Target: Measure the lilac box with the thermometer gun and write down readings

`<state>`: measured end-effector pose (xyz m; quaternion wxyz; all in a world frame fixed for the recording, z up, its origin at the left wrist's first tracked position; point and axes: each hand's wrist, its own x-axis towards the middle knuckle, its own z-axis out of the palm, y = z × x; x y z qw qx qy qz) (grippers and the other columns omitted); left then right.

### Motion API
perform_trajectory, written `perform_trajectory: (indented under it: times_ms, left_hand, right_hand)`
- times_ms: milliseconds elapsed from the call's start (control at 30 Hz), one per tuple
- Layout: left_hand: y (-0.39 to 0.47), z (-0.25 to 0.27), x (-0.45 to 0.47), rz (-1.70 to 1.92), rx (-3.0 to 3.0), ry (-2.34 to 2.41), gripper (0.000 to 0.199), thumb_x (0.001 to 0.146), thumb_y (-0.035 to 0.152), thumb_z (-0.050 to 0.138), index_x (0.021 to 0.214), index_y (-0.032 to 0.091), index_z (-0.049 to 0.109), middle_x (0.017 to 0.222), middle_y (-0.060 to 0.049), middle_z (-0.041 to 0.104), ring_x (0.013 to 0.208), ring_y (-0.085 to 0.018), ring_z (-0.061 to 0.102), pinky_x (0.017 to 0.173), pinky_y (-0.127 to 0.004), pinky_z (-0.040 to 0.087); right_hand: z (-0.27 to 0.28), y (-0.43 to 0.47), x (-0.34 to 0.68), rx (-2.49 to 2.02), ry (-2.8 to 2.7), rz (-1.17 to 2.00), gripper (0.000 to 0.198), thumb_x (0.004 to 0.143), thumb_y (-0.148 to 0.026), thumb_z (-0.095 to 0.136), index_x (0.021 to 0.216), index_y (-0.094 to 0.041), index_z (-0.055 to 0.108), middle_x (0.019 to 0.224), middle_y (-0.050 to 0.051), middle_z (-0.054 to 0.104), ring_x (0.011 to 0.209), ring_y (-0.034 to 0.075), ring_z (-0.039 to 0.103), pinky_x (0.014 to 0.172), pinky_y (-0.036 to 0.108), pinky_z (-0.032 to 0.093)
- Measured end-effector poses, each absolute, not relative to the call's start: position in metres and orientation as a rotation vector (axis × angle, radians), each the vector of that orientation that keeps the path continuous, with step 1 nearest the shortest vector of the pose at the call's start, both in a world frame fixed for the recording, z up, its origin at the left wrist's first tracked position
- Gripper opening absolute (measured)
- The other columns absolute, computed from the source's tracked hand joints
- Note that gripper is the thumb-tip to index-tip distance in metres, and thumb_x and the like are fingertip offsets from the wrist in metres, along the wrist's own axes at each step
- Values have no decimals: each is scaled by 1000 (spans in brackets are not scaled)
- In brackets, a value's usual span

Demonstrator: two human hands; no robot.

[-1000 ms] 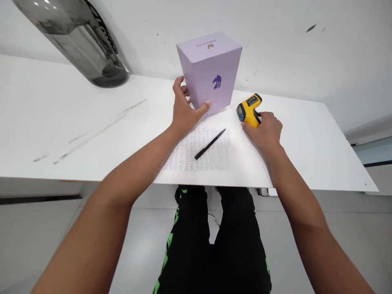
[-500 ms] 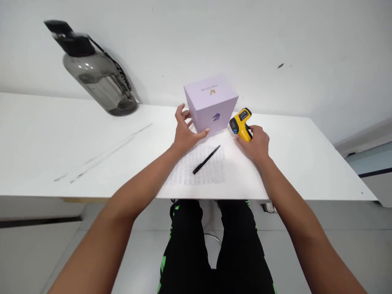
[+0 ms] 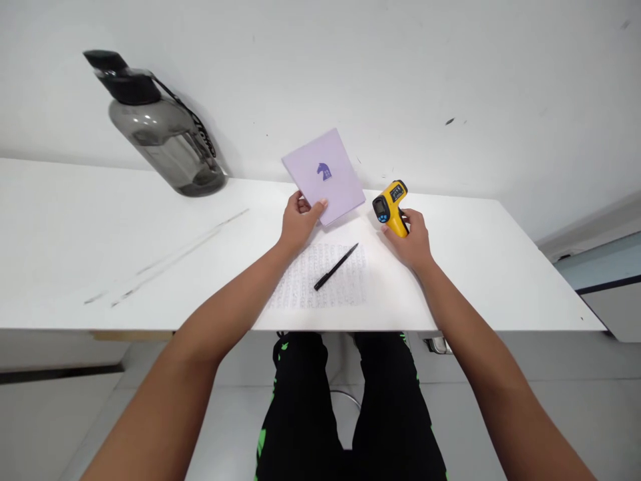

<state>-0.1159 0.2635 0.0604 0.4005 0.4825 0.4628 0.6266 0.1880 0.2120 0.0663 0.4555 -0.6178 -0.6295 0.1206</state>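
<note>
My left hand grips a lilac box at its lower left corner, thumb on the face with a dark purple horse-head mark. The box is tilted, and only that one face shows. On the right, my right hand is wrapped round the handle of a yellow infrared thermometer gun, whose small screen and blue buttons face me. Between my forearms a black pen lies slantwise on a sheet of paper covered in handwriting.
A large grey see-through water bottle with a black lid and strap stands at the back left, near the wall. The white table has dark scuff marks on its left part. My legs are below its front edge.
My left hand has tipped and turned the box, so its top is out of sight and the horse-head face is turned towards me. The thermometer stays in my right hand, nearly unmoved.
</note>
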Motion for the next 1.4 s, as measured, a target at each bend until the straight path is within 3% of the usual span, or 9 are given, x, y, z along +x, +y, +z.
perform_trajectory:
  times_ms: [100, 267, 467, 567, 667, 800, 933, 1167, 1400]
  left_hand:
    - [271, 58, -117, 1600, 1164, 1144, 92, 65, 87, 98, 128, 25, 70, 110, -9, 77, 110, -30, 78, 100, -51, 68]
    - [268, 56, -116, 1586, 1224, 1174, 89, 69, 77, 101, 133, 26, 67, 117, -10, 76, 113, -30, 77, 101, -52, 67]
    - [262, 60, -114, 1527, 1267, 1218, 88, 68, 66, 106, 136, 28, 66, 124, -12, 77, 115, -32, 77, 101, -55, 68]
    - [265, 60, -113, 1520, 1228, 1176, 87, 68, 66, 106, 134, 30, 64, 119, -11, 76, 114, -32, 77, 98, -54, 69]
    - [268, 59, -113, 1531, 1195, 1126, 86, 67, 67, 107, 132, 30, 64, 113, -9, 75, 112, -31, 77, 95, -52, 70]
    - [268, 59, -113, 1536, 1202, 1142, 86, 65, 66, 109, 129, 31, 64, 111, -8, 73, 108, -29, 76, 92, -50, 70]
    - [264, 63, -114, 1529, 1228, 1201, 86, 62, 59, 111, 128, 31, 65, 112, -7, 73, 105, -28, 75, 89, -47, 70]
    - [257, 69, -113, 1491, 1316, 1256, 81, 69, 54, 107, 132, 30, 62, 120, -8, 75, 106, -26, 75, 89, -43, 68]
    - [252, 70, -113, 1411, 1512, 1250, 93, 68, 56, 106, 144, 29, 59, 145, -14, 71, 123, -31, 73, 103, -47, 64]
  right_hand:
    - [68, 211, 187, -1502, -1581, 291, 69, 75, -66, 82, 128, -27, 61, 142, 17, 71, 120, 38, 74, 113, 67, 57]
    - [68, 209, 184, -1484, -1527, 261, 69, 72, -68, 84, 124, -26, 63, 132, 14, 72, 111, 35, 73, 110, 64, 57]
    - [81, 202, 174, -1290, -1142, 410, 67, 86, -80, 79, 127, -31, 61, 98, 1, 67, 85, 22, 67, 83, 43, 62]
    - [96, 193, 167, -1147, -1134, 617, 62, 90, -87, 72, 112, -30, 61, 92, -1, 64, 76, 18, 67, 70, 35, 60]
    - [111, 183, 157, -1032, -1129, 825, 66, 86, -91, 74, 108, -30, 64, 92, 0, 67, 74, 18, 68, 67, 34, 60]
    - [122, 170, 142, -927, -1173, 1074, 67, 80, -86, 81, 115, -30, 68, 88, 0, 69, 72, 19, 68, 68, 36, 63]
    - [125, 160, 132, -917, -1256, 1216, 68, 73, -80, 90, 113, -29, 69, 72, -6, 61, 60, 16, 58, 61, 35, 56]
    - [122, 147, 118, -1133, -1366, 1136, 51, 70, -57, 98, 93, -26, 65, 72, -5, 61, 60, 14, 55, 61, 36, 55]
    - [118, 150, 117, -1170, -1349, 1061, 53, 70, -61, 98, 91, -26, 63, 72, -5, 61, 61, 15, 58, 63, 38, 56]
